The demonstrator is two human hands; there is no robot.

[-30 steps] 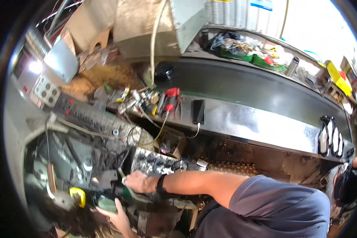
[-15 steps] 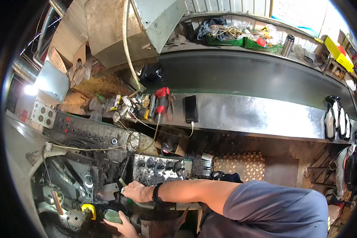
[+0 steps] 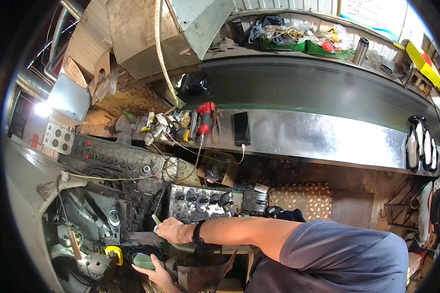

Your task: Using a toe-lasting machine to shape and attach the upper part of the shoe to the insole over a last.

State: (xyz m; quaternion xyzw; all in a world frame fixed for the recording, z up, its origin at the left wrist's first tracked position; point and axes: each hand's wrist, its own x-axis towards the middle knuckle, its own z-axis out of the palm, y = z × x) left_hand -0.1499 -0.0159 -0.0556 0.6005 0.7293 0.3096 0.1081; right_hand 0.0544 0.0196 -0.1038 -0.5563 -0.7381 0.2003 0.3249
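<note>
My right hand (image 3: 173,230), with a dark band at the wrist, is closed around a pale stick-like handle (image 3: 155,219) whose tip sticks up beyond the fingers. What the handle joins is hidden. Lower down, my left hand (image 3: 160,276) grips a smooth, rounded green piece (image 3: 143,261), thumb lying along its side. A dark machine part surrounds that piece. Left of it is a yellow curved clamp-like part (image 3: 115,254). A copper-coloured rod (image 3: 75,245) hangs from a cord over the machine bed.
Behind my right hand stands a metal panel with several dark knobs (image 3: 204,199). A control strip with buttons (image 3: 112,163) runs to the left. On the metal bench lie a red power tool (image 3: 206,117), a phone (image 3: 242,128) on a cable, and gloves (image 3: 420,144).
The whole view has shifted slightly, moving the scene a little right. Both hands keep the same holds.
</note>
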